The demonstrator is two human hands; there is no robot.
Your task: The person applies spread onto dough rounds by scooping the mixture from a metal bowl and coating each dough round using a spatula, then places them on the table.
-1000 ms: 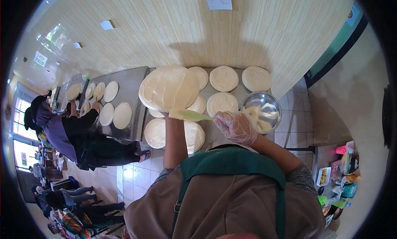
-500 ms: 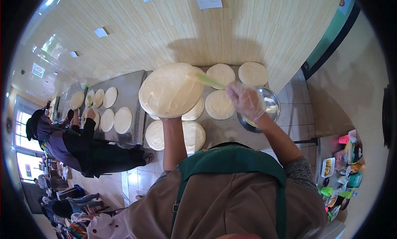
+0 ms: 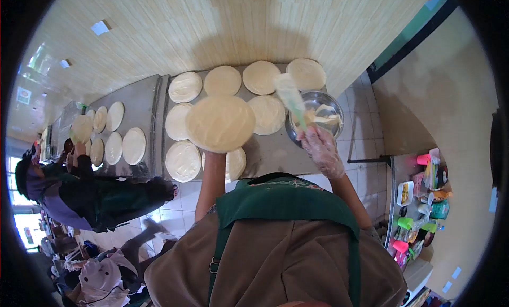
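Observation:
A pale, round disc (image 3: 220, 124) with a smooth cream-like coating rests raised above the table on my left hand. Its underside hides the fingers, and only the wrist (image 3: 214, 161) shows below its near edge. In a clear plastic glove, my right hand (image 3: 321, 150) is closed around the green handle of a spatula (image 3: 290, 93). Whitish cream covers the spatula's blade, which points up and left. Just behind that hand stands a shiny metal bowl (image 3: 336, 104), with pale cream (image 3: 326, 116) smeared inside it.
Several similar coated discs (image 3: 261, 77) lie on the grey metal table (image 3: 275, 153) by the wall. At the left, a co-worker (image 3: 90, 187) stands at another table of discs (image 3: 113, 148). A side table (image 3: 395, 193) at the right carries cups and food containers.
The spatula has left the disc's surface and swung right beside the bowl, its blade now upright and cream-covered. My right hand has turned and lowered. The view has shifted, showing more of the table.

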